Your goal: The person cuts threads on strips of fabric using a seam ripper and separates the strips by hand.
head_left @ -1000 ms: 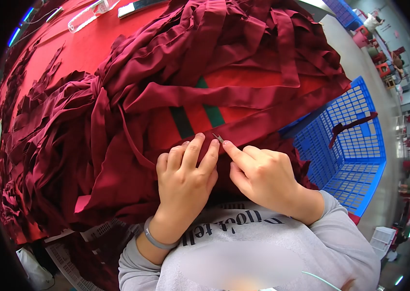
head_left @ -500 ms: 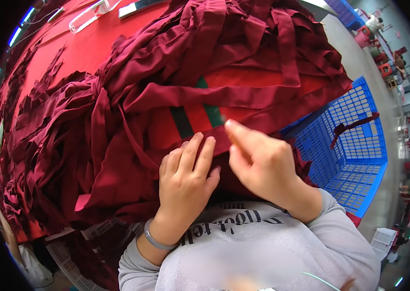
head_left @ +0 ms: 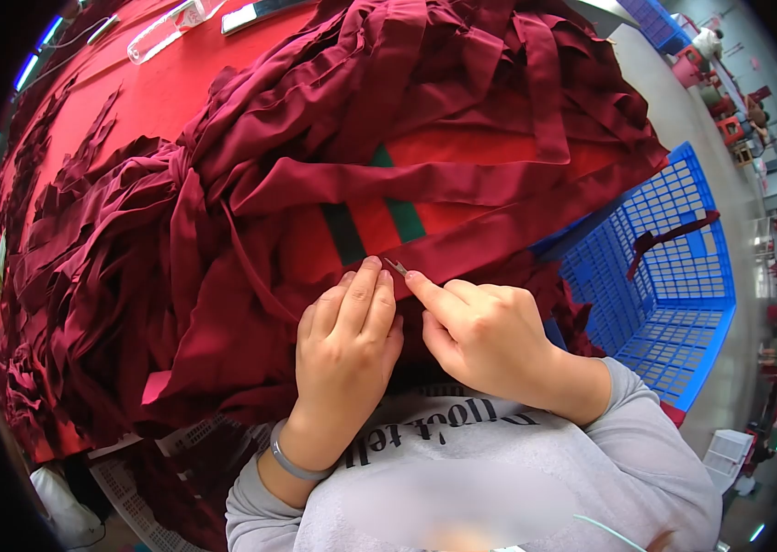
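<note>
We have a red table (head_left: 159,92) before us, dark red strips (head_left: 333,181) heaped over it from the left edge to the right. Just beyond the right edge stands a blue basket (head_left: 697,276). Near the front edge, our left hand (head_left: 342,354) lies flat on a strip, fingers together. Our right hand (head_left: 490,340) curls beside it — hands apart, forefinger forward. Toward the far left corner lie a clear bottle (head_left: 165,37) and a phone (head_left: 264,11). Smallest is a pointed tool (head_left: 396,268) — clamped in our right hand, tip over the strip.
</note>
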Available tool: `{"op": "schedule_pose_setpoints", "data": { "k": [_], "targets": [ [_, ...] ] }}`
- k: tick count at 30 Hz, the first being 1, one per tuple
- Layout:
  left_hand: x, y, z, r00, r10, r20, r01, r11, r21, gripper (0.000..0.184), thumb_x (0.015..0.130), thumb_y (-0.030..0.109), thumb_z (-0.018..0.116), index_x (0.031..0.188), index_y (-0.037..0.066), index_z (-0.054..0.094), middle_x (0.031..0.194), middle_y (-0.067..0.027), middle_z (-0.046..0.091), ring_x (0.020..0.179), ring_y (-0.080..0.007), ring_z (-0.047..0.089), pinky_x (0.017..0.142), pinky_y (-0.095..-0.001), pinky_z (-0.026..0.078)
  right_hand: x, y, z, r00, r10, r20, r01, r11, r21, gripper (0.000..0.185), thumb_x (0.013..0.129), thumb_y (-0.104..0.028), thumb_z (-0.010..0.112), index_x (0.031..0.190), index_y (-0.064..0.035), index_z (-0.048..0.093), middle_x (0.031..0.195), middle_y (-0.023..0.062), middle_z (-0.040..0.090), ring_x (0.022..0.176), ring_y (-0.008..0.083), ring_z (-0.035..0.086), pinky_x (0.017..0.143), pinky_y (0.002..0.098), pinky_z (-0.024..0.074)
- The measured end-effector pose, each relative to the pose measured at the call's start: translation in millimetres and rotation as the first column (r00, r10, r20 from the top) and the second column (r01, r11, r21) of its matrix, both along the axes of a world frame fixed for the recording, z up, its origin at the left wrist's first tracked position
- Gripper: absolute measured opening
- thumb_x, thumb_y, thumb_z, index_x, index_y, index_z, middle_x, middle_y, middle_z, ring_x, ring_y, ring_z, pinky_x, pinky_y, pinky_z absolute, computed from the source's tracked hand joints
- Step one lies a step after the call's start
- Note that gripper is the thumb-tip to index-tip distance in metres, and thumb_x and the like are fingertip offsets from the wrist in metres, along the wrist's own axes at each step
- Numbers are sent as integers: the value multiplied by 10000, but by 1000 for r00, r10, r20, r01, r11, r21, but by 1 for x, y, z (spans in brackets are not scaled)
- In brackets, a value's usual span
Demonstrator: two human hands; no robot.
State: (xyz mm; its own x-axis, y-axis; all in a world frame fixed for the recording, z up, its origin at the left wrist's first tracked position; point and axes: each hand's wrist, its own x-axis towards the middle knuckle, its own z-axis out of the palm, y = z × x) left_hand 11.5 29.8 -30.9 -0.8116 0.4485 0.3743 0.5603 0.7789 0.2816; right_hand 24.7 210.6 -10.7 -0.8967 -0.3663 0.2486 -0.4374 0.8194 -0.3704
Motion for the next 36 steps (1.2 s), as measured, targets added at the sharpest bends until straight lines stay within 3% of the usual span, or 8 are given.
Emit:
{"op": "schedule_pose_setpoints", "data": {
  "k": [4,7,10,14,16,31,32,36],
  "targets": [
    [-1,1,0,1000,4,-30,-5,1000,-30,437,763,139,725,1179,25,654,1270,-89,629,1063,-271,607,898,-391,482,-4,-7,3,999,-44,14,44,999,-24,368,797,-83,674,1157,-5,673,701,64,622,544,204,617,500,320,488],
    [-1,1,-1,999,10,-49,-12,999,-39,431,754,134,724,1167,31,658,1266,-84,631,1059,-263,610,886,-386,484,-6,-8,4,999,-54,-7,54,997,-51,366,799,-85,672,1157,-6,674,696,63,622,546,203,619,501,322,489],
    [0,0,1,1000,10,-27,-11,1000,-17,426,748,132,724,1158,34,660,1261,-80,633,1055,-260,611,881,-383,483,-1,-5,5,1000,-19,-2,19,1000,-10,434,804,-169,681,1203,-1,655,695,59,617,545,181,629,483,308,479],
    [-1,2,0,999,13,-36,-13,1000,-11,418,749,131,723,1151,35,660,1255,-79,636,1048,-259,612,880,-383,481,1,-3,5,1000,-11,15,11,1000,9,405,805,-142,676,1184,-1,663,696,63,623,550,190,630,493,313,486],
    [-1,2,0,999,16,-47,-16,1000,-16,417,751,135,724,1151,35,660,1253,-79,637,1047,-259,613,880,-384,481,0,-7,7,1000,-28,14,28,1000,-5,358,805,-91,666,1153,-4,675,690,67,628,559,208,630,514,321,500],
    [1,0,-1,1000,15,-21,-15,1000,-9,467,748,131,724,1200,44,645,1286,-79,618,1074,-266,597,906,-393,468,-17,-10,-4,985,-169,15,169,964,-205,366,822,-64,660,1179,15,659,750,127,670,587,261,656,527,360,520],
    [2,0,-1,1000,16,-10,-16,1000,2,473,747,127,723,1207,53,645,1289,-77,615,1071,-265,596,905,-392,468,-15,-7,-5,990,-139,-13,135,973,-186,362,838,-133,634,1169,11,663,690,101,642,555,242,640,504,357,510],
    [2,-1,1,1000,12,14,-12,1000,22,490,751,125,722,1234,99,647,1291,-65,608,1054,-257,589,904,-387,463,-5,1,11,995,-71,75,81,987,-139,361,820,-109,651,1167,-14,672,703,90,640,560,232,635,511,347,505]
  ]
}}
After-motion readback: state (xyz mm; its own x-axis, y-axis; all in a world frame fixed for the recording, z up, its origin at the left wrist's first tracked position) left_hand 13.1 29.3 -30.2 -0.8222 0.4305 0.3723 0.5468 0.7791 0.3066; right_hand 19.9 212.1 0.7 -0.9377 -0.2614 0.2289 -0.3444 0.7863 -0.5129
